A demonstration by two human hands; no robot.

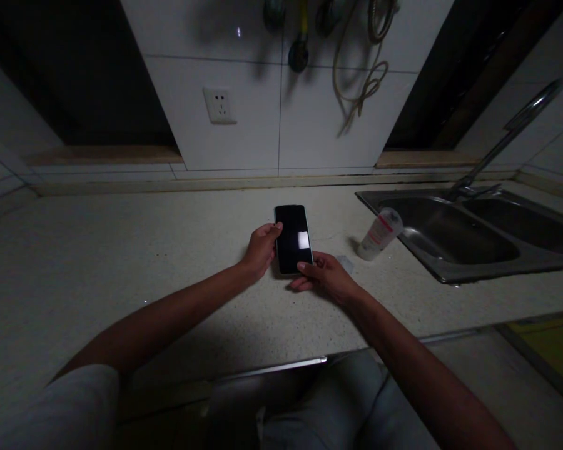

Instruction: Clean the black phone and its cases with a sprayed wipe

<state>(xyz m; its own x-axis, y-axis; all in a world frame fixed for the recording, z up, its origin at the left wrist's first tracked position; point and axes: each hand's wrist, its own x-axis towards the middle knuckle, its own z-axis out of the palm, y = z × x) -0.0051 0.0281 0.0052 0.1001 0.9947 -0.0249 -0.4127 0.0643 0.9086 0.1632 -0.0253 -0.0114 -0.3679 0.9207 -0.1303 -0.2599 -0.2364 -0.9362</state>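
Note:
A smartphone (291,240) with a dark screen and a light edge is held above the countertop, its screen facing up. A bright patch of light reflects on the screen. My left hand (261,249) grips its left side, with the thumb over the edge of the screen. At the lower right corner, my right hand (326,275) holds the phone, thumb on the front and fingers partly hidden beneath. To the right of that hand stands a clear plastic cup (381,234) with red print. A small pale scrap (344,264) lies between them.
The speckled pale countertop (192,237) runs along a tiled wall with a power socket (219,105). A double steel sink (443,275) with a tall faucet (507,137) is at the right. Pipe fittings (299,55) and a looped hose (366,87) hang on the wall.

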